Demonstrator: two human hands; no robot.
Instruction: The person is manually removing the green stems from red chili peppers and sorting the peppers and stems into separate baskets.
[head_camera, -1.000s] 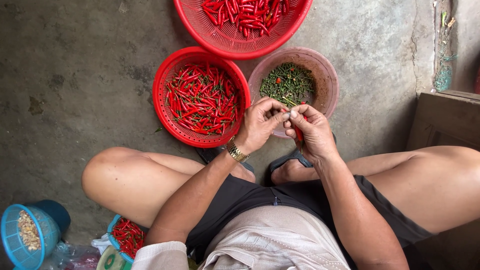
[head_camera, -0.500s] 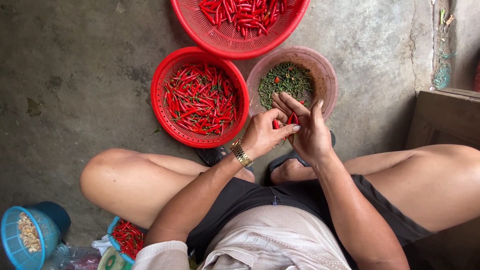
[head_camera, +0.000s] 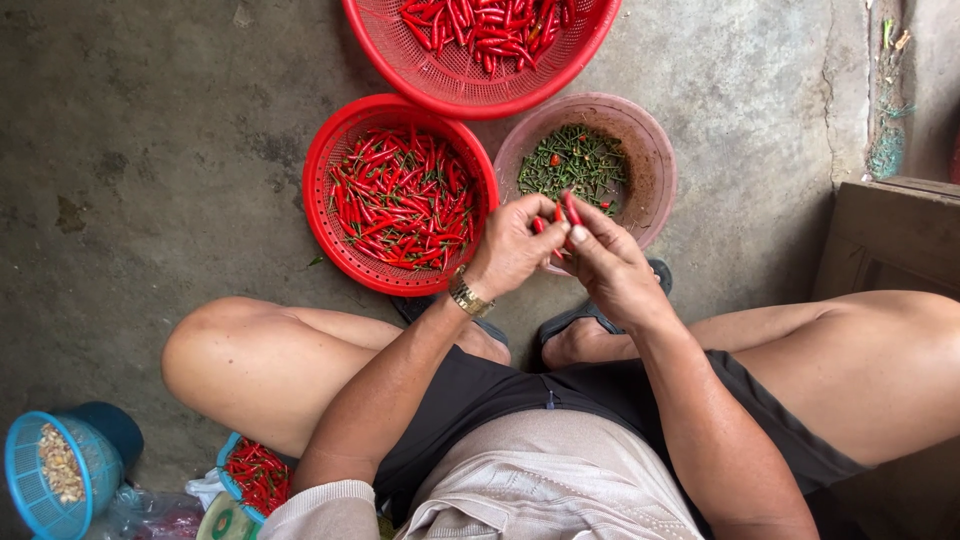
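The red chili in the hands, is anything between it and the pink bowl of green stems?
Nothing visible. The red chili is pinched between the left hand and right hand, right over the near rim of the pink bowl. Only open air lies between it and the green stems.

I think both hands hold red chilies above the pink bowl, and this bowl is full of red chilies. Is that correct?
Not quite. In the head view the left hand and right hand do hold red chilies at the pink bowl, but this bowl holds mostly green stems. The red chilies fill the red basket beside it.
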